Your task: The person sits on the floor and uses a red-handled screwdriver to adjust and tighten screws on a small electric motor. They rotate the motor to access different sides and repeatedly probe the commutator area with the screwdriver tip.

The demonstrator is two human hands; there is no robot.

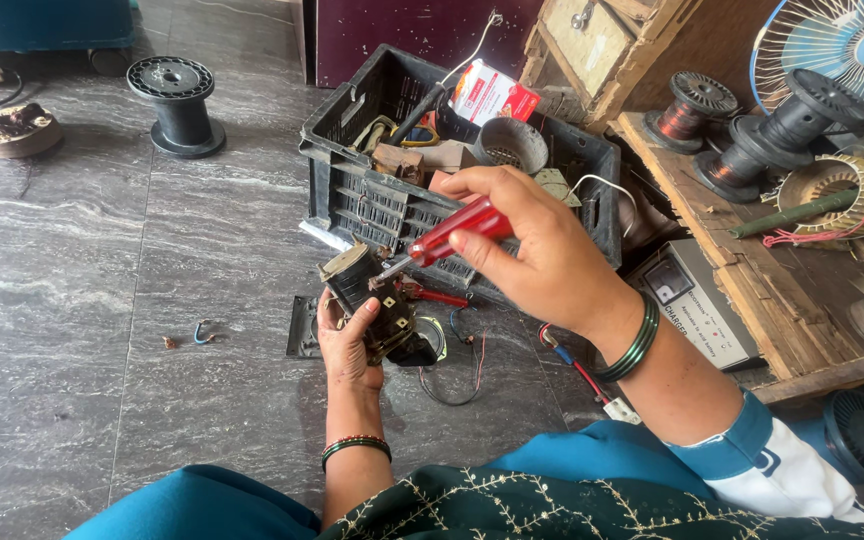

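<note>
- We see the left hand (347,345) wrapped around a small black electrical part (377,305), held up just in front of the black crate (352,195), steadying it for the tool.
- Right hand (532,245) pinches a red-handled screwdriver (447,238), tip touching the part's top, angled down to bite.
- Empty black spool (180,105) stands well left of the crate; grey meter box (697,310) to its right.

Plenty of open floor (102,300) on the left, just a black spool (179,103) way back. Straight ahead the black crate (352,190) blocks things, and the wooden bench (752,270) crowds the right.
</note>
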